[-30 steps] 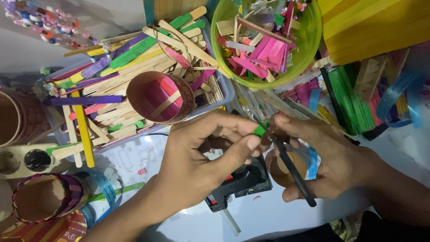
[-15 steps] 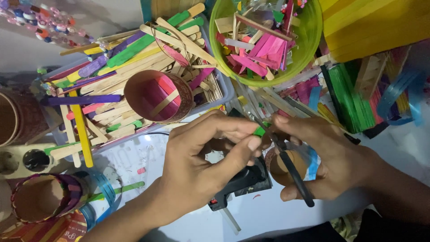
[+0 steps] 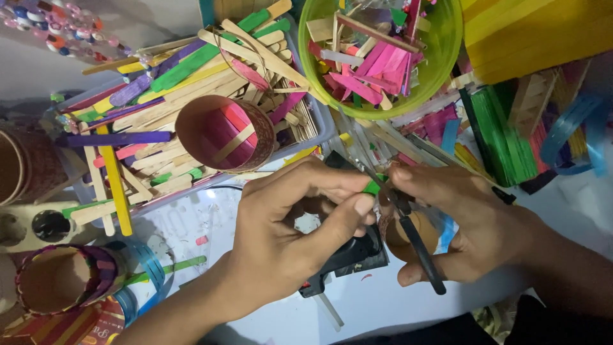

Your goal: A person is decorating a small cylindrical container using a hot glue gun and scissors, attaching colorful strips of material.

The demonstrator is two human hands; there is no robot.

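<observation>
My left hand [image 3: 290, 233] pinches a short green stick piece [image 3: 371, 186] between thumb and forefinger. My right hand [image 3: 469, 223] grips black-handled scissors [image 3: 418, 246], whose blades meet the green piece at the fingertips. Under both hands lie a black glue gun [image 3: 348, 259] and a small cardboard tube [image 3: 399, 236] with a blue band, partly hidden by my fingers.
A clear tray [image 3: 319, 131] of coloured craft sticks holds a pink-lined tube [image 3: 223, 134]. A green bowl [image 3: 440, 54] of cut stick pieces sits at the back. Green stick stacks [image 3: 501, 137] lie right; stick-covered tubes [image 3: 60, 278] and a power strip [image 3: 32, 227] lie left.
Both hands stay together on the green piece and scissors; the view has drifted slightly, with no clear change in grip.
</observation>
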